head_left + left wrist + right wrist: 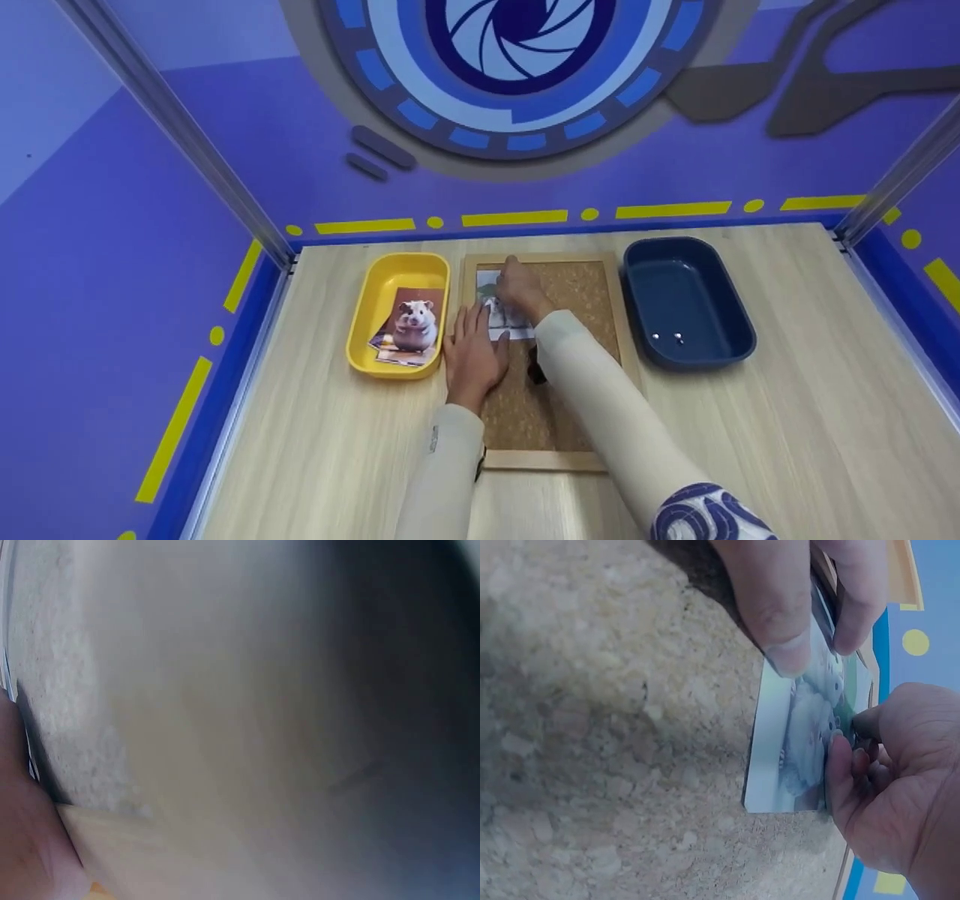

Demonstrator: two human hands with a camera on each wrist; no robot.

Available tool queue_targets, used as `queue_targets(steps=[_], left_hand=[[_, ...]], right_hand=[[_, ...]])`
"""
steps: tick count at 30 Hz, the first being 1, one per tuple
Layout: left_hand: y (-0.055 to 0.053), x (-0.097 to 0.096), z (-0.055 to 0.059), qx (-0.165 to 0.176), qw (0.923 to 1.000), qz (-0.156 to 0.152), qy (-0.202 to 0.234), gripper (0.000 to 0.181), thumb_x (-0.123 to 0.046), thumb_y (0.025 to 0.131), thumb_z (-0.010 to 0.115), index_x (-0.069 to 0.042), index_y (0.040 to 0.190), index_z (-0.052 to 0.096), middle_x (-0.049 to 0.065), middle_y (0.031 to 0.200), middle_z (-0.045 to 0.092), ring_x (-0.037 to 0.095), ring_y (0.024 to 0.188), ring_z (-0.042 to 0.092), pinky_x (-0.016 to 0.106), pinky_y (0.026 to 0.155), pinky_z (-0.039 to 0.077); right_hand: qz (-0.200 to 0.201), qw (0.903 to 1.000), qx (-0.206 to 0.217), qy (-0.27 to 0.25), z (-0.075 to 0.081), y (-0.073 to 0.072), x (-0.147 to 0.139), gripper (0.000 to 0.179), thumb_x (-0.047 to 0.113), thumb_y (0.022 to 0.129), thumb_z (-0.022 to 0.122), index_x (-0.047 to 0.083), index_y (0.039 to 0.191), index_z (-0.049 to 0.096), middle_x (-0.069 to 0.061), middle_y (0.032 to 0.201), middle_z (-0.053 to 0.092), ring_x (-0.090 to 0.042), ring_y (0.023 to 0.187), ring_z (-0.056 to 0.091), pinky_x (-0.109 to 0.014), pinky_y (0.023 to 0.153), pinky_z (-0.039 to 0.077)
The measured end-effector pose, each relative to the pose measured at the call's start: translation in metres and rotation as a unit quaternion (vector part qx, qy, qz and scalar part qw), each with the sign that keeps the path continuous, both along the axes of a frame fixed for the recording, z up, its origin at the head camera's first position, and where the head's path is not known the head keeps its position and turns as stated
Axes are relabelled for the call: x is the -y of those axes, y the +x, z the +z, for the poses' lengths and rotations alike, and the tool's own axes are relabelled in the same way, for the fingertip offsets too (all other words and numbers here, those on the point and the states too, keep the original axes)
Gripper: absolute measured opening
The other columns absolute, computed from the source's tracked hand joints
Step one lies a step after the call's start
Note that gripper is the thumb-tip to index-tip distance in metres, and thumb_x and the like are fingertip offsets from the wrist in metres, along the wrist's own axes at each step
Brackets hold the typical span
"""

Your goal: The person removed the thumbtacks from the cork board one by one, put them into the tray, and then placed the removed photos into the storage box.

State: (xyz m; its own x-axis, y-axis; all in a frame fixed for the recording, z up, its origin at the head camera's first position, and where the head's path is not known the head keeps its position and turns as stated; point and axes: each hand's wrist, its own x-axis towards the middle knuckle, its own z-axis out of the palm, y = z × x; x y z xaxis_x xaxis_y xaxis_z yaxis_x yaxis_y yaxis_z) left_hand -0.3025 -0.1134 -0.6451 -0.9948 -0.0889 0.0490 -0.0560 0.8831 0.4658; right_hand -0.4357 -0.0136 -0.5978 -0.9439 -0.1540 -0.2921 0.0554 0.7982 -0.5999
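A photo of fluffy pale animals (802,739) lies on the upper left of a wood-framed cork board (581,300). My left hand (477,358) rests at the photo's left side with fingers extended, and its thumb touches the print's lower part. Over the photo's upper part is my right hand (521,289), its fingers curled. In the right wrist view, that right hand (900,780) has its fingertips close together against the photo; anything between them is hidden. The left wrist view is mostly blurred, with part of the left hand (34,832) at its edge.
Left of the board stands a yellow tray (360,322) holding several photos, with a hamster print (415,326) on top. A navy tray (686,300) at the right contains two small shiny bits (679,337). Behind the table (810,360) rises a purple printed wall (247,135).
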Motion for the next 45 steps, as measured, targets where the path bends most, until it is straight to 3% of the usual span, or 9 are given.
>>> queue_targets(steps=[5, 12, 25, 34, 39, 45], left_hand=[[0.003, -0.003, -0.001, 0.008, 0.9999, -0.007, -0.007, 0.068, -0.049, 0.108, 0.05, -0.016, 0.166, 0.039, 0.002, 0.178, 0.03, 0.031, 0.169, 0.018, 0.065, 0.126, 0.029], [0.005, -0.004, -0.002, 0.008, 0.9998, -0.004, -0.019, 0.067, -0.049, 0.108, 0.048, -0.018, 0.166, 0.038, 0.001, 0.178, 0.029, 0.03, 0.169, 0.019, 0.064, 0.125, 0.03], [0.004, -0.007, -0.009, -0.004, 0.9999, -0.011, -0.01, 0.065, -0.047, 0.108, 0.05, -0.018, 0.165, 0.04, 0.0, 0.178, 0.03, 0.029, 0.168, 0.019, 0.062, 0.122, 0.032], [0.003, -0.005, -0.004, 0.006, 0.9999, -0.012, -0.009, 0.066, -0.051, 0.108, 0.05, -0.02, 0.165, 0.04, 0.001, 0.178, 0.03, 0.029, 0.168, 0.019, 0.063, 0.124, 0.03], [0.001, -0.003, 0.0, 0.007, 0.9999, -0.009, -0.004, 0.065, -0.05, 0.108, 0.05, -0.021, 0.165, 0.041, 0.0, 0.178, 0.03, 0.029, 0.169, 0.018, 0.063, 0.125, 0.03], [0.0, 0.002, -0.005, 0.005, 0.9999, -0.009, -0.013, 0.067, -0.051, 0.108, 0.05, -0.019, 0.166, 0.039, 0.002, 0.177, 0.031, 0.031, 0.168, 0.019, 0.064, 0.126, 0.029]], right_hand=[[-0.008, 0.9996, -0.013, -0.024, -0.001, 0.005, -0.007, 0.029, 0.02, 0.111, 0.045, 0.003, 0.132, 0.054, -0.013, 0.115, 0.065, -0.024, 0.098, 0.058, -0.039, 0.087, 0.055], [-0.057, 0.993, 0.023, -0.1, -0.001, 0.01, -0.014, 0.017, 0.026, 0.112, 0.048, 0.012, 0.111, 0.057, -0.004, 0.097, 0.056, -0.021, 0.091, 0.058, -0.033, 0.071, 0.046], [-0.049, 0.9893, 0.001, -0.138, -0.007, 0.018, -0.025, 0.011, 0.018, 0.108, 0.053, 0.013, 0.099, 0.054, -0.001, 0.091, 0.052, -0.017, 0.081, 0.054, -0.029, 0.065, 0.043], [-0.06, 0.9694, 0.001, -0.238, -0.011, 0.023, -0.032, 0.01, 0.012, 0.109, 0.052, 0.01, 0.099, 0.052, 0.0, 0.087, 0.051, -0.014, 0.076, 0.054, -0.026, 0.06, 0.043], [-0.048, 0.9648, -0.023, -0.257, -0.014, 0.028, -0.036, 0.011, 0.012, 0.109, 0.053, 0.01, 0.098, 0.054, 0.0, 0.087, 0.053, -0.015, 0.079, 0.054, -0.026, 0.064, 0.044], [-0.046, 0.9575, -0.02, -0.284, -0.02, 0.038, -0.039, 0.009, 0.01, 0.106, 0.055, 0.012, 0.098, 0.054, 0.001, 0.089, 0.052, -0.015, 0.081, 0.051, -0.027, 0.065, 0.042]])
